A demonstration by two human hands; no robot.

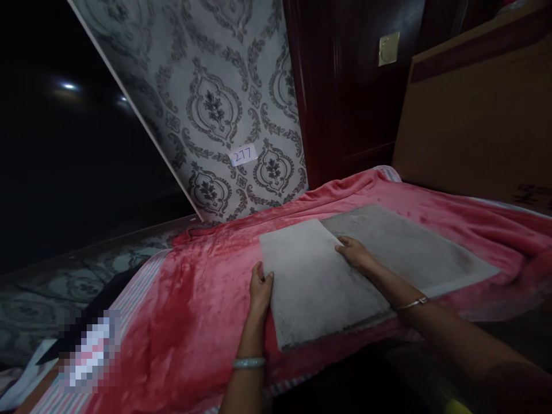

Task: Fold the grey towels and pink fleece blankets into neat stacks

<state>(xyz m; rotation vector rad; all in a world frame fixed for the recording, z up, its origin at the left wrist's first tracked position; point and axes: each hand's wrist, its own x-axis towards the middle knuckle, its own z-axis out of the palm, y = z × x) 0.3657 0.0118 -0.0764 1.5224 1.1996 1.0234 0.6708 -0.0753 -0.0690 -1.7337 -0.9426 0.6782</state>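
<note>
A grey cloth (379,259), half folded over itself, lies flat on a pink-red blanket (190,310). Its folded upper layer (310,282) is the paler left part. My left hand (260,287) grips the left edge of that folded layer, fingers curled over it. My right hand (354,252) rests on the fold's right edge with fingers laid flat on the cloth. Each wrist wears a bangle.
Patterned grey wallpaper (224,103) with a small label reading 277 (244,154) rises behind the bed. A dark red door (345,86) and a brown headboard (478,121) stand at the back right. A pixelated patch (88,353) lies at the lower left.
</note>
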